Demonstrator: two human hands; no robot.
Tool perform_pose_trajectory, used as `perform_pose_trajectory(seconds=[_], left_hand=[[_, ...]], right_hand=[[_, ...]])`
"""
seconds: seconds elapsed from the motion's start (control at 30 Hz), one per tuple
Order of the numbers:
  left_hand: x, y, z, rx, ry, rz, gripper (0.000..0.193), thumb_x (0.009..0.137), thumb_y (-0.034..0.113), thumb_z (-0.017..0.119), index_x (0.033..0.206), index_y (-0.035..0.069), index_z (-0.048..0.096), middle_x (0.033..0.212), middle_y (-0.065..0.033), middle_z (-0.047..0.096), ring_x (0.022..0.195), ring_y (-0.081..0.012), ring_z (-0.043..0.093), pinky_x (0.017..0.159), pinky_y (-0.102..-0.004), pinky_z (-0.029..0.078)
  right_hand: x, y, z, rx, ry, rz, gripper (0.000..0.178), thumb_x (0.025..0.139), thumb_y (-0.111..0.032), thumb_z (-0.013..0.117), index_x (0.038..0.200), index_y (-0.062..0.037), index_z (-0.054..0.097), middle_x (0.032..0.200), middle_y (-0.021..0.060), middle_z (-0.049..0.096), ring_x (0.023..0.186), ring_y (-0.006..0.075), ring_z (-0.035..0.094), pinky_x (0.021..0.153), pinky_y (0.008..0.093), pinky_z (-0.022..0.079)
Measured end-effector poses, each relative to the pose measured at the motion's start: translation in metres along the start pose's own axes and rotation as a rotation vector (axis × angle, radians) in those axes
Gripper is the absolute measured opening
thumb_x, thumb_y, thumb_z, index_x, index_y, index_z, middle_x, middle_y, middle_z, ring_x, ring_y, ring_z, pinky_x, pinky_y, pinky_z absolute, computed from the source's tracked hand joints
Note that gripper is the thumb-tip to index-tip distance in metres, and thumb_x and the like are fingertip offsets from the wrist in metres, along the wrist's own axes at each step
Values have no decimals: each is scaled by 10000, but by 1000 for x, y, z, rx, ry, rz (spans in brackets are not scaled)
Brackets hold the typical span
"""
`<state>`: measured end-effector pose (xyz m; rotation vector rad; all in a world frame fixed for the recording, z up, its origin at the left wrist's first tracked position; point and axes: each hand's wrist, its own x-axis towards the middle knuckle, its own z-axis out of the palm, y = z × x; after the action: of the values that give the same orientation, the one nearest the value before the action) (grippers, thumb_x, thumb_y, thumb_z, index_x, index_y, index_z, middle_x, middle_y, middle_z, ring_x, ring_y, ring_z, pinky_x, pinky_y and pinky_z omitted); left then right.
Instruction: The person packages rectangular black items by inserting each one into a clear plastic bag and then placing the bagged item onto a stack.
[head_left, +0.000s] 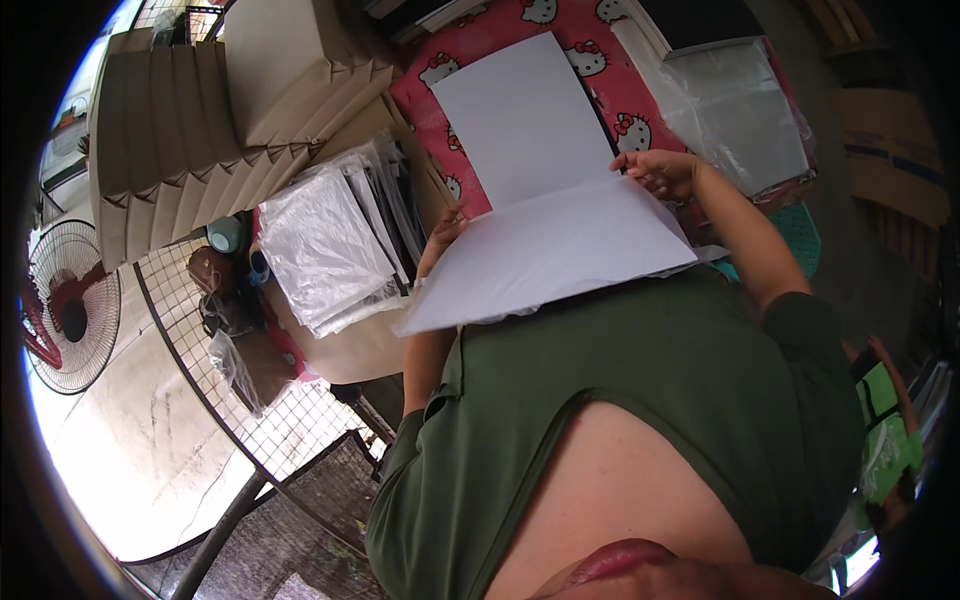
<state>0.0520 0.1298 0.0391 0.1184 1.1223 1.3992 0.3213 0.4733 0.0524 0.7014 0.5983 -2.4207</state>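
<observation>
A white sheet (525, 115) with a dark edge along its right side lies on the pink patterned cover in front of me. Its near end meets a white piece in thin clear plastic (560, 255), which slopes against my body. At that piece's left corner, my left hand (445, 235) is closed on the plastic, partly hidden behind it. My right hand (660, 175) pinches near the far right corner, beside the white sheet's dark edge. Whether the white sheet reaches inside the plastic I cannot tell.
Left of the sheet lies a stack of clear plastic sleeves (330, 240). Folded brown cardboard (200, 140) is piled behind it. More clear plastic (735, 115) and a black flat item (700, 22) sit at the far right. A fan (72, 305) stands at far left.
</observation>
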Motion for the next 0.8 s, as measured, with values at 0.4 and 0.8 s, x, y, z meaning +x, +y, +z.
perform_pose_trajectory(seconds=[0.4,0.8], left_hand=[[-21,26,50,528,121,82,499,738,33,613,1205,2,443,1069,-78,557,1032,-184,516,900,-316,396],[-14,-28,38,1156,202,94,263,824,193,620,996,-4,593,974,-103,627,924,-225,577,856,-370,429]], right_hand=[[7,11,-36,-1608,323,-451,498,713,-111,671,1178,-42,507,1086,73,555,1085,166,464,937,305,359],[42,39,23,-872,493,-754,243,751,-27,637,992,-18,609,935,44,627,885,129,576,815,274,456]])
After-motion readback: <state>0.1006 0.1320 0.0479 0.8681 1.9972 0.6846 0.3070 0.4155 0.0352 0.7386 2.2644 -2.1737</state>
